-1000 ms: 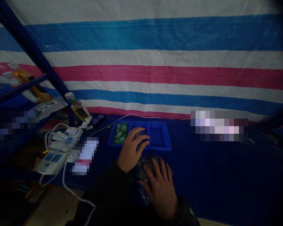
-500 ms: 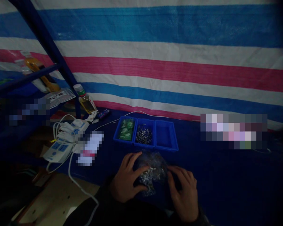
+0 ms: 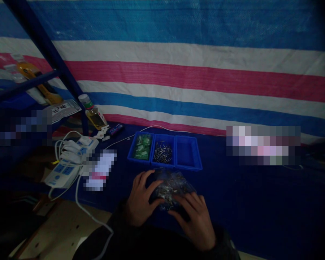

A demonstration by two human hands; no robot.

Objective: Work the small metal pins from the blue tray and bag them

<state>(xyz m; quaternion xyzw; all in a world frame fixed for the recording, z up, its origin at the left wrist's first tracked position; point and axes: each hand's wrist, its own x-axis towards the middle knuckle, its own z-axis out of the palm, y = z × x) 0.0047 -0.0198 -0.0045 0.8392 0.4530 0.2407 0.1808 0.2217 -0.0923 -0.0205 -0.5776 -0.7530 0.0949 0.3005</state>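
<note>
A clear plastic bag of small metal parts (image 3: 170, 187) lies on the dark blue table cover close to me. My left hand (image 3: 140, 196) curls around the bag's left side. My right hand (image 3: 195, 220) rests on its near right side with fingers bent over it. Just beyond the bag stand three joined blue trays: the left tray (image 3: 130, 156) holds green pieces, the middle tray (image 3: 152, 161) holds metal pins, the right tray (image 3: 198, 159) looks bare.
White power strips with cables (image 3: 67, 162) lie at the left. A bottle of yellow liquid (image 3: 93, 115) stands by a blue rack post (image 3: 51, 61). A striped tarp (image 3: 195, 76) hangs behind the table. Pale floor (image 3: 59, 231) shows at the lower left.
My left hand came back from the middle tray to the bag. Both hands now hold the bag, and my right hand shifted left over it.
</note>
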